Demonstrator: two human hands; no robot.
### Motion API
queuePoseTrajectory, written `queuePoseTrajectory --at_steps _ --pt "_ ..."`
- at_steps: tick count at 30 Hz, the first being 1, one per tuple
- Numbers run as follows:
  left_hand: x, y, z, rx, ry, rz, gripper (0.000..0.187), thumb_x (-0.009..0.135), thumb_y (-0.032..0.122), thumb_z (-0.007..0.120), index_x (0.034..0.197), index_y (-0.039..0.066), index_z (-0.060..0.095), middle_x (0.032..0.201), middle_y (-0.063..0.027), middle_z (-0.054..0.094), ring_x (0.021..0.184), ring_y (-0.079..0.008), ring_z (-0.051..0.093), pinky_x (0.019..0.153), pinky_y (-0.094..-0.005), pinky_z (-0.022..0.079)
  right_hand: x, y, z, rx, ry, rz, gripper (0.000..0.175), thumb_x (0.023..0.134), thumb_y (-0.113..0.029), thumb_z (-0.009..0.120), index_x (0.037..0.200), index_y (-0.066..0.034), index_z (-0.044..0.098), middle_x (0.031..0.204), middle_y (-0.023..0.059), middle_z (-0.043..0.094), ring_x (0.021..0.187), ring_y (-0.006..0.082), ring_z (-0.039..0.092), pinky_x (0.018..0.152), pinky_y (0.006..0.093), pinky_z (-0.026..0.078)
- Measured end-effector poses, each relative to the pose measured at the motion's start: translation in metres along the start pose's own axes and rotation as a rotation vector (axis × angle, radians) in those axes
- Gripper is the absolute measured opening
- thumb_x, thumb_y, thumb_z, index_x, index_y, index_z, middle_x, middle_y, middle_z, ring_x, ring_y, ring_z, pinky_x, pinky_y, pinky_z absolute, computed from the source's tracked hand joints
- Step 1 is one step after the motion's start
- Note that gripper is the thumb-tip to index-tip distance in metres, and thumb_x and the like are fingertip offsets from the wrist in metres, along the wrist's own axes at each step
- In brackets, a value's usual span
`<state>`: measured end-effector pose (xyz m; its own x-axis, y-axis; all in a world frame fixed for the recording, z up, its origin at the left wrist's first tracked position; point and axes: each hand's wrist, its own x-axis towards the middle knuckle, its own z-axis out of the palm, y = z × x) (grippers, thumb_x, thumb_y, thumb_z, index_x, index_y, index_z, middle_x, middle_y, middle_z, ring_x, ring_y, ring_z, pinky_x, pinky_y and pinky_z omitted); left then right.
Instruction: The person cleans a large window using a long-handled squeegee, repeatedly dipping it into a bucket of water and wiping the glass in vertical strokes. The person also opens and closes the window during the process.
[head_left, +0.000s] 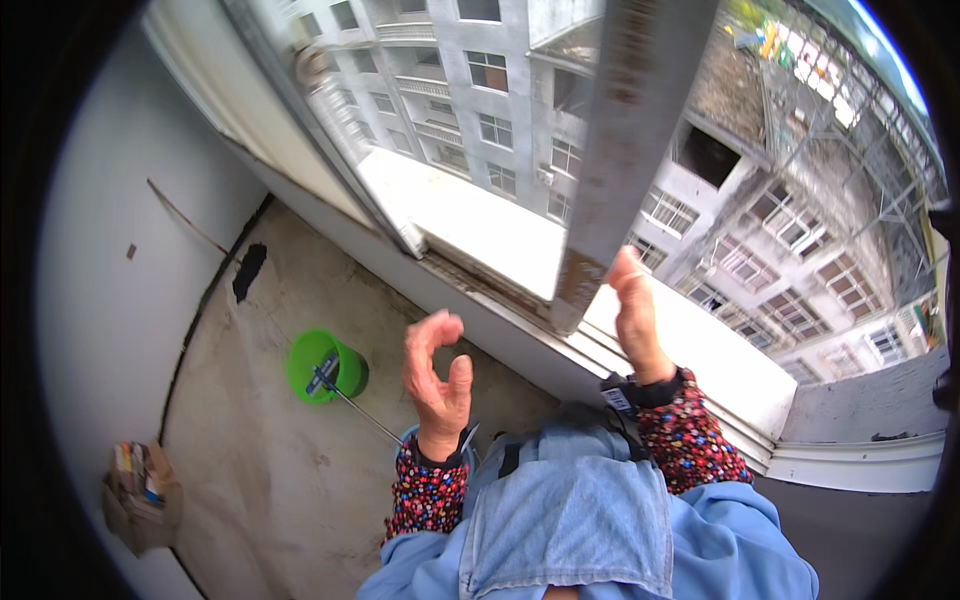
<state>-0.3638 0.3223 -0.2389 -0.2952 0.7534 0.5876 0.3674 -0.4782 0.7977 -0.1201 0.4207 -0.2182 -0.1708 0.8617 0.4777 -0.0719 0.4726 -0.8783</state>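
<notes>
My left hand (435, 379) is raised over the floor in front of the low wall. Its fingers curve apart from the thumb and nothing is between them. My right hand (639, 322) is at the window, beside the lower end of an upright metal sash frame (626, 150). Its fingers point up and are blurred; whether they touch the frame's edge I cannot tell. Brown marks and a brown patch show on that frame, which stands in the sliding window track (480, 289). Both wrists have dark bands over patterned sleeves.
A green bucket (352, 375) stands on the bare floor, with the blue head of a long-handled window squeegee (322, 375) in it. A bag of items (142, 487) sits by the left wall. Another window sash (322, 135) is at the left. Through the window, buildings show far below.
</notes>
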Motion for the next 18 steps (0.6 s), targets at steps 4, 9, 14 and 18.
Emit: queuePoseTrajectory --at_steps 4,9,14,18 --pt "0.076 0.067 0.08 0.089 0.062 0.408 0.083 0.089 0.048 0.069 0.14 -0.007 0.034 0.132 -0.0218 0.048 0.121 -0.0313 0.049 0.102 -0.0423 0.042 0.0 0.008 0.014 -0.012 -0.012 -0.132 0.072 0.089 -0.047 0.069 0.138 0.0003 0.047 0.126 0.0188 0.058 0.106 0.0318 0.061 0.089 0.0387 0.05" --pt "0.116 0.09 0.155 0.451 0.187 0.441 0.091 0.086 0.033 0.067 0.151 -0.007 0.018 0.151 -0.0249 0.033 0.138 -0.0368 0.037 0.115 -0.0483 0.033 0.016 0.033 0.029 -0.07 0.128 -0.122 0.063 0.071 -0.024 0.083 0.125 -0.0067 0.055 0.102 0.0111 0.069 0.087 0.0291 0.069 0.072 0.036 0.056" --pt "0.123 0.087 0.172 0.445 0.201 0.505 0.09 0.087 0.025 0.068 0.153 -0.006 0.015 0.155 -0.0245 0.032 0.141 -0.0362 0.037 0.117 -0.0485 0.033 0.013 0.056 0.032 0.004 0.238 -0.182 0.046 0.07 -0.012 0.075 0.112 -0.007 0.057 0.089 0.0078 0.067 0.077 0.0257 0.068 0.064 0.0341 0.056" --pt "0.124 0.088 0.178 0.558 0.323 0.475 0.088 0.077 0.011 0.071 0.151 -0.004 0.026 0.15 -0.0258 0.038 0.139 -0.0372 0.039 0.117 -0.0477 0.032 0.012 0.053 0.033 -0.054 0.208 -0.187 0.028 0.076 -0.01 0.068 0.103 -0.0029 0.063 0.1 0.0118 0.071 0.082 0.0259 0.072 0.067 0.0337 0.059"
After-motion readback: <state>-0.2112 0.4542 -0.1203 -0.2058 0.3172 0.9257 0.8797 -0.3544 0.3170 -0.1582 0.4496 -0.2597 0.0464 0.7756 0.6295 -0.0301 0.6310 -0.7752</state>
